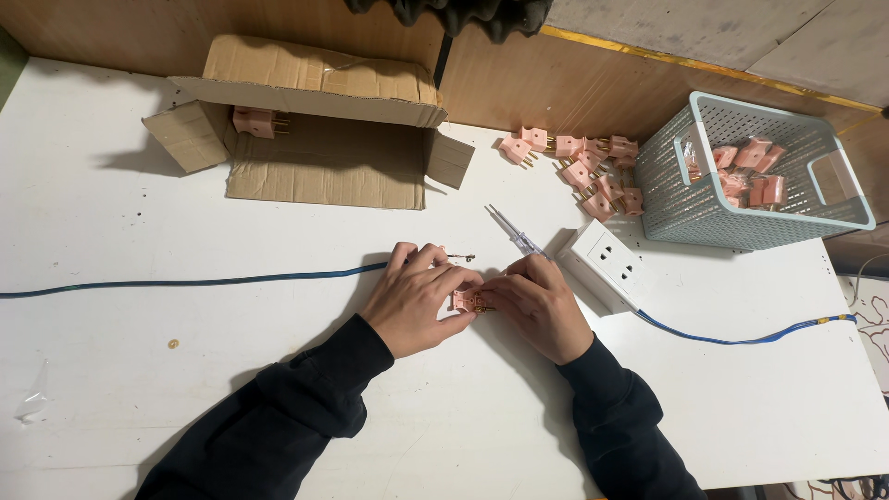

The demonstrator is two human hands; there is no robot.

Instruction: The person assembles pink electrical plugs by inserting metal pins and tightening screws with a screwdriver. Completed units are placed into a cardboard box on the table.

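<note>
Pink plastic plug point(466, 300), matt; corrugated cardboard box point(319, 139); smooth white table point(139, 213); plastic mesh basket point(704, 208).

White table point(139, 389), brown wooden wall point(556, 83)

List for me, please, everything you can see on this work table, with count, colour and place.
table: one, white, filling the view.
cardboard box: one, brown, lying open on its side at the back left, one pink plug inside.
loose plugs: a pile, too many to count, pink, at the back beside the basket.
basket: one, pale blue-grey, back right, more pink plugs inside.
socket block: one, white, right of the hands.
cable: blue, running across the table.
screwdriver: one, clear handle, behind the hands.
small screw: one, brass, front left.
pink plug: one, held between both hands.
left hand: black sleeve.
right hand: black sleeve.
</note>
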